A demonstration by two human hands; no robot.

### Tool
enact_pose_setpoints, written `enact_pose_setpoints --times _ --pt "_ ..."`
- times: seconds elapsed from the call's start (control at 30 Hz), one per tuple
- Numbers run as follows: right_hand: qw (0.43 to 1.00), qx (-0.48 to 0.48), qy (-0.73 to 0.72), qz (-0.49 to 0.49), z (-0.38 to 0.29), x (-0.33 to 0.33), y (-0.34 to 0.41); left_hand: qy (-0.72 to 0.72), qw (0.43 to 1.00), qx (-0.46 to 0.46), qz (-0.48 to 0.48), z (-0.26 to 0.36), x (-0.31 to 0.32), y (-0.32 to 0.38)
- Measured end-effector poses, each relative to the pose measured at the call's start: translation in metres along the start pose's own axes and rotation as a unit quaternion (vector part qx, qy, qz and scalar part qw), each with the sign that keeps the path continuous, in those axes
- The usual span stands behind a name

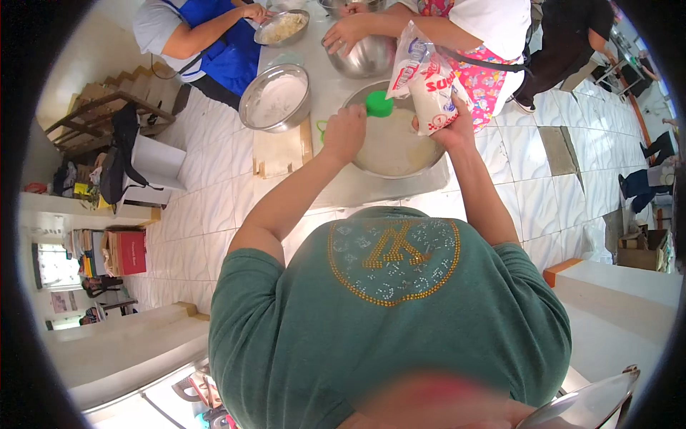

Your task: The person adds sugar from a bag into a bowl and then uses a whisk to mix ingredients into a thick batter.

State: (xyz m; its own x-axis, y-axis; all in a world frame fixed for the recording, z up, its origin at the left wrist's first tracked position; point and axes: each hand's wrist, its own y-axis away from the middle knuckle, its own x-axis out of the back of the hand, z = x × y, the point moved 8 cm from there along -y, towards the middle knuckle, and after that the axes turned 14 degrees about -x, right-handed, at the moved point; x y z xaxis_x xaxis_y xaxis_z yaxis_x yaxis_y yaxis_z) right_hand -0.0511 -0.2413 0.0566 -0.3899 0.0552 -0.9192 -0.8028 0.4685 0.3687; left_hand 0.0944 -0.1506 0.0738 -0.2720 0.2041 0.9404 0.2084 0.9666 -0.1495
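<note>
My left hand (345, 134) grips a green plastic measuring cup (379, 103) over a large metal bowl (353, 161). A thin green loop (321, 130) shows on the far side of that fist. In the bowl lies a pale, cream-white mass (394, 150). My right hand (455, 128) holds a clear plastic bag of white granules (431, 102), tilted at the bowl's right rim. Red and blue print covers the bag. Its upper part (410, 59) leans left, close to the cup. What the cup contains cannot be made out.
A metal bowl of white powder (278, 99) stands at left, by a wooden board (278, 153) on the table (370, 193). Across it, one person in a blue apron (228, 53) handles a bowl of pale dough-like stuff (284, 27); another's hands (351, 32) touch a metal bowl (362, 56).
</note>
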Motion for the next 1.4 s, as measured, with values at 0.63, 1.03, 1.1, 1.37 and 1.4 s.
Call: enact_pose_setpoints --times 0.63,1.03,1.1,1.37,1.4 --pt "0.999 0.006 0.013 0.031 0.004 0.001 0.001 0.512 0.807 0.292 0.04 -0.094 -0.037 0.039" --pt "0.998 -0.03 -0.042 -0.034 0.018 0.011 -0.018 0.254 0.959 0.109 -0.068 -0.114 -0.155 -0.01" --pt "0.997 -0.024 -0.07 -0.039 0.012 0.02 -0.016 0.293 0.95 0.105 0.006 -0.092 -0.1 -0.031" --pt "0.989 -0.052 -0.131 -0.043 0.021 0.028 -0.02 0.465 0.884 0.041 0.032 -0.031 0.049 -0.043" --pt "0.988 -0.053 -0.141 -0.024 0.024 0.03 -0.02 0.453 0.89 0.034 0.025 -0.029 0.045 -0.047"
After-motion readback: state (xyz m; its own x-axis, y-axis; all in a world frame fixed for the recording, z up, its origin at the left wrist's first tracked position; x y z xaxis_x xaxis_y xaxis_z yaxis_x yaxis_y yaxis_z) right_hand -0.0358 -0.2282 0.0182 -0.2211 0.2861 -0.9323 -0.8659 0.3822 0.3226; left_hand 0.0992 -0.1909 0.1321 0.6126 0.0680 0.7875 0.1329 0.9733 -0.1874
